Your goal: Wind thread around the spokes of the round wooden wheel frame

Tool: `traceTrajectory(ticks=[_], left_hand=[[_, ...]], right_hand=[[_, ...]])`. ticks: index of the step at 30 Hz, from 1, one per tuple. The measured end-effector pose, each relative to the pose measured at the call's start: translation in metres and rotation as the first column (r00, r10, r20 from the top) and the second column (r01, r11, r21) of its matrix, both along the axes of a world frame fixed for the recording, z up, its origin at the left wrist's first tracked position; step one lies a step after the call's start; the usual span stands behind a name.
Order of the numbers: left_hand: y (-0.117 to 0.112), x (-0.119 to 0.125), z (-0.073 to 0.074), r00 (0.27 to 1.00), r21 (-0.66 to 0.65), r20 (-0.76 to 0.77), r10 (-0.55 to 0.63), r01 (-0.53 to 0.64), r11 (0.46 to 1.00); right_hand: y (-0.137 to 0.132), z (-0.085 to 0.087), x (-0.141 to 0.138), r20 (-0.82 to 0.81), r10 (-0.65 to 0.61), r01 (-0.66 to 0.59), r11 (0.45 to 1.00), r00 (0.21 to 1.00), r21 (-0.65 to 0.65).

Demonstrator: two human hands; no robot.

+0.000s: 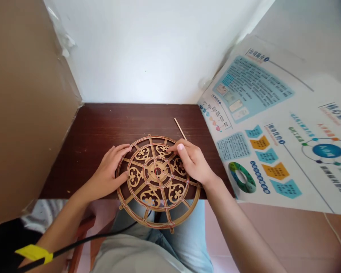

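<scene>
A round, light-brown openwork disc (192,204) with spokes, rings and scrolled cut-outs lies on the dark table, its near part jutting over the front edge. Thin reddish and pale strands run along its rings. My left hand (111,167) rests at the disc's left rim, fingers stretched out and thumb apart. Over the upper right of the disc is my right hand (193,158), its index finger reaching onto a scroll and its thumb bent in close; anything pinched there is too small to make out. A thin pale stick (179,128) runs beneath or into the right hand; its lower end is hidden.
The dark brown table (102,125) meets a white wall (142,57) at the back. A brown cardboard panel (25,94) stands on the left, a printed poster board (261,125) on the right. A black cable (102,236) with a yellow tag (34,253) crosses at lower left.
</scene>
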State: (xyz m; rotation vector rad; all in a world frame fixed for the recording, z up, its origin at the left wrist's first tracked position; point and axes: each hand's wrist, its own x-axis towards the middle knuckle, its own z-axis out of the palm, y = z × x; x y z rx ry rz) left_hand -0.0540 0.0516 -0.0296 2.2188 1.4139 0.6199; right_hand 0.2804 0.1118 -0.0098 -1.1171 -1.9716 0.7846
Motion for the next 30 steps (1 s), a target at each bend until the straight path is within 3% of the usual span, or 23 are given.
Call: traceTrajectory(ticks=[7, 14, 18, 24, 30], left_hand=[[-0.001, 0.012, -0.001, 0.997, 0.032, 0.006, 0.071, -0.071, 0.997], [-0.001, 0.011, 0.002, 0.993, -0.013, 0.089, 0.079, -0.078, 0.997], [0.001, 0.009, -0.002, 0.983, -0.034, 0.146, 0.107, -0.103, 0.994], [0.002, 0.009, -0.004, 0.97, -0.058, 0.191, 0.153, -0.145, 0.988], [0.002, 0.012, 0.001, 0.948, -0.082, 0.242, 0.205, -0.191, 0.978]], right_hand=[[-0.002, 0.005, 0.0, 0.11, 0.218, -0.226, 0.972, 0.97, 0.062], [0.0, 0.005, -0.001, 0.149, 0.29, -0.305, 0.948, 0.945, 0.088], [-0.001, 0.005, 0.001, 0.117, 0.242, -0.254, 0.962, 0.963, 0.1], [-0.003, 0.004, 0.004, 0.008, -0.016, 0.015, 0.992, 1.0, 0.127], [-0.003, 0.004, 0.003, -0.012, -0.113, 0.114, 0.985, 0.993, 0.128]])
